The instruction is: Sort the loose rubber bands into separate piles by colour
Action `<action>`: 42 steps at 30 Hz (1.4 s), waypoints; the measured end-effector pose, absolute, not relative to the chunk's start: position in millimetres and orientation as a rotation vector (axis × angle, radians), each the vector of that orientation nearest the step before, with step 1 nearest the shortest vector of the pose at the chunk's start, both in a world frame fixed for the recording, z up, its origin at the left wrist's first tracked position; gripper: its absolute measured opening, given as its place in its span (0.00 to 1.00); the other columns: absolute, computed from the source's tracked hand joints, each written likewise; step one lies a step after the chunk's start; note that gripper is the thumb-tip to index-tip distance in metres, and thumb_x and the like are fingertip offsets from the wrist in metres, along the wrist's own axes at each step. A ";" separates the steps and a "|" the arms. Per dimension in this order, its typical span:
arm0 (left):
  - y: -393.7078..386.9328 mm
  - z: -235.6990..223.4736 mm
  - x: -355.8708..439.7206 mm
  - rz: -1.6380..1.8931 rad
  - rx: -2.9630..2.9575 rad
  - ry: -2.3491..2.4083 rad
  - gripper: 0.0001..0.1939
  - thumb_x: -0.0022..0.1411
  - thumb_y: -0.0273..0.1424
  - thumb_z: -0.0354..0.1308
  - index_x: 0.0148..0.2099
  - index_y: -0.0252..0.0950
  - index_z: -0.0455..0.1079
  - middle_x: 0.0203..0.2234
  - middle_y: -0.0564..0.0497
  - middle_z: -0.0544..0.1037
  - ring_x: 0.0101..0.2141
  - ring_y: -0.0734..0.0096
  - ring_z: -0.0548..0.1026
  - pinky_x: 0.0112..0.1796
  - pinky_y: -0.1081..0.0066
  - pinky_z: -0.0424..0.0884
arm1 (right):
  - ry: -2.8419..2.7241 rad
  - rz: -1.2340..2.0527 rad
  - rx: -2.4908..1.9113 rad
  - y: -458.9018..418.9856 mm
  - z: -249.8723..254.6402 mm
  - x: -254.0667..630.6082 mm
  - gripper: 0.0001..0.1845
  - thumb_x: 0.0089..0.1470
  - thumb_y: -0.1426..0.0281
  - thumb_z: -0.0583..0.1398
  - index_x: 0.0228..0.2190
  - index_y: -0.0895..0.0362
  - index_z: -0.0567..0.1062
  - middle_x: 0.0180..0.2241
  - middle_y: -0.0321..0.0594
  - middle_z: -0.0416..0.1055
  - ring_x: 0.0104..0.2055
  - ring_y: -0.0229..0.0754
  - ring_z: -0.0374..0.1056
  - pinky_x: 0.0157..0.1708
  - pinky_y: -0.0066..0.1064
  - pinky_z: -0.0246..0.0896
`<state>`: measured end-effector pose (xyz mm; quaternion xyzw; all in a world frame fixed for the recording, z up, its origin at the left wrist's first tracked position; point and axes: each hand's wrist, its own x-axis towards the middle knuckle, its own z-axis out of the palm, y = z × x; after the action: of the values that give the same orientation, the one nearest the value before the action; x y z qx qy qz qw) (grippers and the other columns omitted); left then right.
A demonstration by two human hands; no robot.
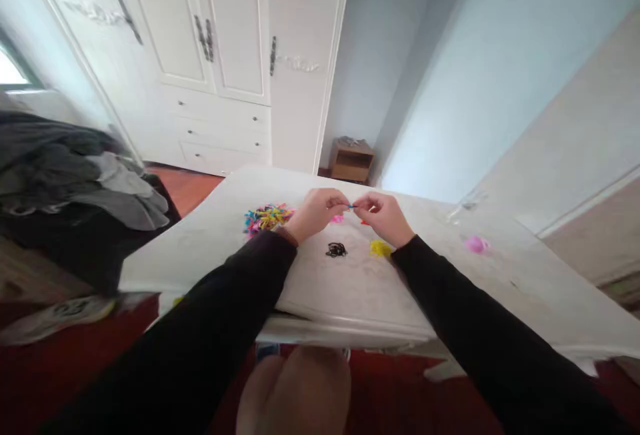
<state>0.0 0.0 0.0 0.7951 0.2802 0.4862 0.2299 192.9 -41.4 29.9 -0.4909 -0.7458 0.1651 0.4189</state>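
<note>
My left hand (321, 213) and my right hand (384, 216) meet above the far half of the white table (345, 295). Their fingertips pinch a small blue band (352, 206) from both sides; most of it is hidden by the fingers. Beside my left wrist lies a heap of mixed-colour elastic bands (267, 218). A few pink bands (338, 219) sit just below the fingertips, and a bit of red (365, 223) shows by my right fingers. Nearer me are a pile of black bands (337, 249) and a yellow pile (381, 248), partly behind my right wrist.
A pink rounded object (477, 244) lies on the table's right side, with a clear plastic-looking item (465, 207) behind it. Dark clothes (55, 161) are heaped at the left. A white wardrobe (295, 108) and a small wooden cabinet (351, 159) stand beyond the table.
</note>
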 end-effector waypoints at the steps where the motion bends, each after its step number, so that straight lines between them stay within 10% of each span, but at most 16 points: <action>1: -0.4 0.4 -0.1 1.337 2.194 0.774 0.02 0.59 0.25 0.64 0.35 0.32 0.78 0.27 0.49 0.82 0.28 0.72 0.76 0.33 0.74 0.70 | -1.877 0.417 -1.231 -41.5 29.4 193.1 0.09 0.48 0.66 0.64 0.30 0.59 0.80 0.25 0.37 0.75 0.26 0.38 0.67 0.28 0.32 0.62; 42: -6.6 7.7 -1.2 1.281 2.148 0.823 0.04 0.61 0.22 0.60 0.34 0.32 0.76 0.22 0.51 0.79 0.24 0.74 0.77 0.30 0.76 0.70 | -1.786 0.351 -1.266 -44.5 33.7 192.5 0.06 0.42 0.74 0.61 0.27 0.57 0.76 0.23 0.35 0.72 0.24 0.36 0.65 0.26 0.30 0.59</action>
<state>-1.2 -6.6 7.7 0.7897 0.3026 0.4708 0.2514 192.5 -44.5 33.7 -0.5110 -0.7211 0.1417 0.4459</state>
